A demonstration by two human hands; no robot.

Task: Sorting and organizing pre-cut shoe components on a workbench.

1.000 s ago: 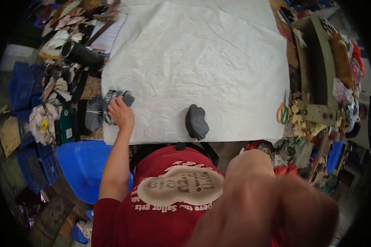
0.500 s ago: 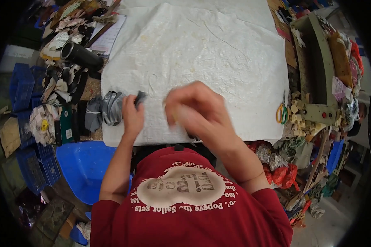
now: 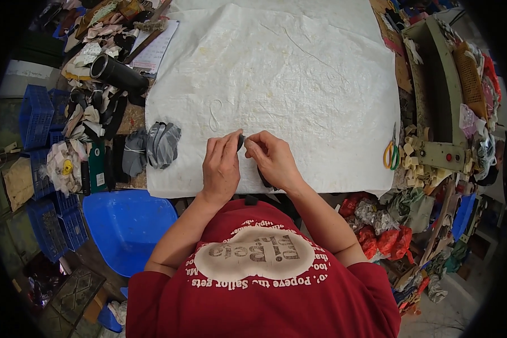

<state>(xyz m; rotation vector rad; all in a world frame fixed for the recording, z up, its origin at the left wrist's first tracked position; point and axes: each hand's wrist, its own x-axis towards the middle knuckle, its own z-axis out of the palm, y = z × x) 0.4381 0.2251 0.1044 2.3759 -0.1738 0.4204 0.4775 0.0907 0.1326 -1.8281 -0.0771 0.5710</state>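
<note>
My left hand (image 3: 222, 167) is closed on a small dark grey piece (image 3: 241, 141), which looks like fabric, above the near middle of the white sheet. Close on its right, my right hand (image 3: 271, 160) is pinched, its fingertips by the piece's edge; what they hold, if anything, is too small to make out. Below the right wrist, a dark strip (image 3: 263, 179) shows partly at the table edge. To the left lies a loose stack of grey pieces (image 3: 163, 145), beside a tied grey bundle (image 3: 134, 153).
A white sheet (image 3: 321, 112) covers the table, with a thin thread loop (image 3: 214, 115) on it. Scissors (image 3: 391, 153) lie at its right edge. A dark cylinder (image 3: 118, 73) and scraps crowd the left. A blue plastic chair (image 3: 127, 225) stands at lower left.
My left hand has moved right, away from the grey stack, carrying the dark grey piece. My right hand has come down from its raised, blurred position to meet it.
</note>
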